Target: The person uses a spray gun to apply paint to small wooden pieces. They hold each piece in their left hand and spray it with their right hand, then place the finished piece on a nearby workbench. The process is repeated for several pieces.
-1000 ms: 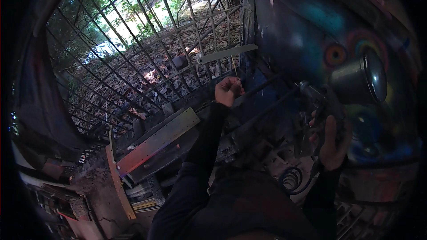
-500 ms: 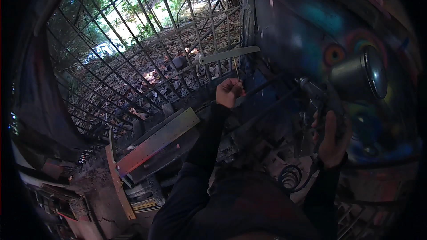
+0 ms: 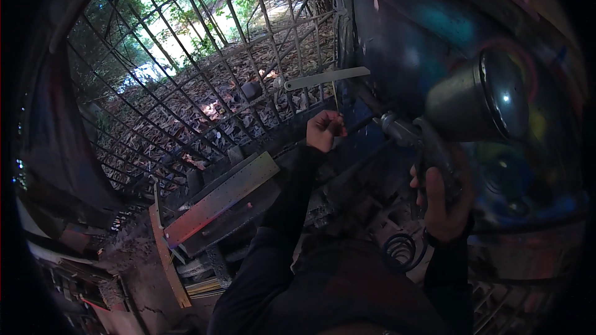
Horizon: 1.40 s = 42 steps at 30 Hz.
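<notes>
My left hand [image 3: 323, 131] is closed in a pinch on a thin wire [image 3: 336, 94], which rises to a flat pale strip [image 3: 326, 79] with a rounded, holed left end. The strip is held up in front of the barred fence, almost level. To the right, my right hand [image 3: 442, 205] wraps around the grip of a spray gun [image 3: 403, 131]. A large dark metal cup [image 3: 456, 108] sits on the gun, and the nozzle points left, below and apart from the strip. Whether a finger presses the trigger is hidden in shadow.
A barred metal fence [image 3: 205, 56] stands ahead, with leaf litter behind. A paint-stained panel [image 3: 540, 167] rises at right. A long drilled board [image 3: 223, 198], coloured red to yellow, lies at centre left, near an orange-brown strip [image 3: 167, 257]. A coiled hose [image 3: 400, 253] hangs beneath my right hand.
My right hand has brought the spray gun leftward, closer to my left hand. The pale strip and my left hand have shifted slightly right.
</notes>
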Each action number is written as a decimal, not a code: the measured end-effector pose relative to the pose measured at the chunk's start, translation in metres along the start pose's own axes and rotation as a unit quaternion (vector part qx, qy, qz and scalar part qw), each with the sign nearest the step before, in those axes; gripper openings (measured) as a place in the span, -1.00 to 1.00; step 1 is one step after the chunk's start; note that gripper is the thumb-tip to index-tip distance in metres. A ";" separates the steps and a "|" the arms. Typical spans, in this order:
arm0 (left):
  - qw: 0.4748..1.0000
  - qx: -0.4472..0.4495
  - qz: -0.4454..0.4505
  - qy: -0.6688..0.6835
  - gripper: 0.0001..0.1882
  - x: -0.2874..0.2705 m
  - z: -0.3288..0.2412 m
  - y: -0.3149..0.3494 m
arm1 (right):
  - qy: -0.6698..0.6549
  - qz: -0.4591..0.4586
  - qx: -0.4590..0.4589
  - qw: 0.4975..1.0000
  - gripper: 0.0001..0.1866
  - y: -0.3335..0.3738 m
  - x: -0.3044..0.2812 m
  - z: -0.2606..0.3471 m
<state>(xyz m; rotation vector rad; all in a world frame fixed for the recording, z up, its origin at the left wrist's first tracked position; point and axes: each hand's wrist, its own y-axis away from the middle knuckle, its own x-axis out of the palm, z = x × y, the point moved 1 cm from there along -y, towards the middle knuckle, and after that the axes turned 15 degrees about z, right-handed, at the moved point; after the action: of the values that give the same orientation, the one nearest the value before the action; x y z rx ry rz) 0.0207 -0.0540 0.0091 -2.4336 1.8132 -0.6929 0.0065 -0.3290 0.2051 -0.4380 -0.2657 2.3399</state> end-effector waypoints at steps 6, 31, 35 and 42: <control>1.000 -0.004 -0.001 -0.025 -0.91 0.009 -0.003 0.001 | 0.010 0.047 -0.004 0.999 -0.58 0.000 0.008 0.009; 0.999 0.026 -0.003 -0.024 -0.90 0.015 -0.006 0.005 | 0.024 0.007 0.015 1.000 -0.57 0.016 -0.007 -0.004; 1.000 0.012 -0.019 -0.004 -0.91 0.013 -0.009 0.006 | 0.018 -0.026 0.031 0.999 -0.57 0.018 -0.012 -0.003; 0.999 0.022 -0.023 -0.015 -0.93 0.007 -0.014 0.008 | 0.015 -0.060 0.047 0.997 -0.57 0.019 -0.023 -0.005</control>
<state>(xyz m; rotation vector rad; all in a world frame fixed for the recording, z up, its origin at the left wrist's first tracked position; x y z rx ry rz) 0.0104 -0.0598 0.0217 -2.4506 1.7174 -0.6890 0.0119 -0.3582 0.2000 -0.3989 -0.1622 2.2163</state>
